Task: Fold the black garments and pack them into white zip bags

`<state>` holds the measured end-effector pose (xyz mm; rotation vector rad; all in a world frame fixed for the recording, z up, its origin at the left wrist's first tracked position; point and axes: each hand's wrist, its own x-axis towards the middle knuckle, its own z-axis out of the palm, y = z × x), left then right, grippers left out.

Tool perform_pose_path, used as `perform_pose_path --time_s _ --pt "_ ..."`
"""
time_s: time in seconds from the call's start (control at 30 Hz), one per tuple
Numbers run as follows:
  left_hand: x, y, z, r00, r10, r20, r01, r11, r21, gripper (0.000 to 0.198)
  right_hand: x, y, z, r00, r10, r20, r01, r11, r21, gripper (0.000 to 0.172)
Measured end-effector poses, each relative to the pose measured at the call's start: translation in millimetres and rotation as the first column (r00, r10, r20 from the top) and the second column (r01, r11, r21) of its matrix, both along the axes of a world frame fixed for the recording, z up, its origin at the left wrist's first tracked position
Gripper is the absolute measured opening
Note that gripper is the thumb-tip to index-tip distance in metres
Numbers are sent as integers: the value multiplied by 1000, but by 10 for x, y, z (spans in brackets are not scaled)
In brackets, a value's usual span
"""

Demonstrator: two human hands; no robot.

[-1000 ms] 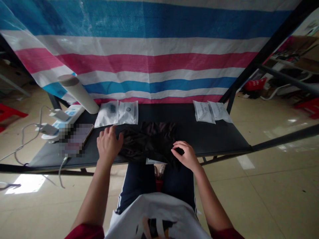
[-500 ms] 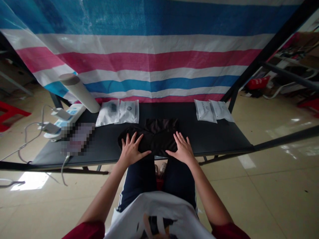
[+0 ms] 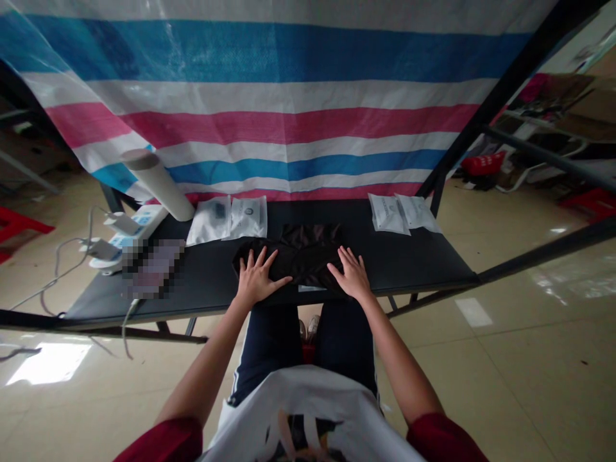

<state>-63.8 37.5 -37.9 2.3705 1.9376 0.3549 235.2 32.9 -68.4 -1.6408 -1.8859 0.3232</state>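
A dark, thin piece of cloth (image 3: 303, 260), black or very dark brown, lies spread on the black tabletop (image 3: 409, 263) before me; its exact kind I cannot tell. On its left part rests my left hand (image 3: 257, 276), open, fingers spread and palm down. My right hand (image 3: 351, 273) lies open on its right part, fingers also spread. Between the hands, a small pale strip (image 3: 312, 288) shows from under the cloth's near edge. Behind the cloth at the left are two white printed packets (image 3: 249, 217), and another pair of packets (image 3: 389, 213) lies at the right.
At the left stand a white bottle (image 3: 161, 186) with a grey-brown lid, a power strip (image 3: 139, 234) with plugs, and a blurred-out phone-like item (image 3: 156, 269) with a cable. A striped plastic sheet (image 3: 289, 122) hangs behind. Dark metal bars (image 3: 548, 256) frame the right side.
Both hands have slid slightly away from me, and the cloth has shifted a little forward with them. The pale strip under its near edge shows more. The camera view has shifted slightly.
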Motion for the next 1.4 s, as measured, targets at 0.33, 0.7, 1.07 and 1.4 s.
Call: perform_pose_path --time_s 0.33,0.7,1.07,1.4 --pt "-57 -90 -2 984 11 181 -53 973 226 50 82 119 -134 923 -301 -239 341 929 147 31" --pt "-72 -104 -45 947 138 289 -222 933 282 50 124 110 -163 935 -288 -205 330 920 213 25" --pt "-475 187 -95 726 478 494 -483 866 -128 42 170 71 -60 897 -336 -288 368 927 66 28" --pt "-677 405 -59 828 375 417 -292 923 -250 29 268 89 2 944 -200 -262 218 975 40 26"
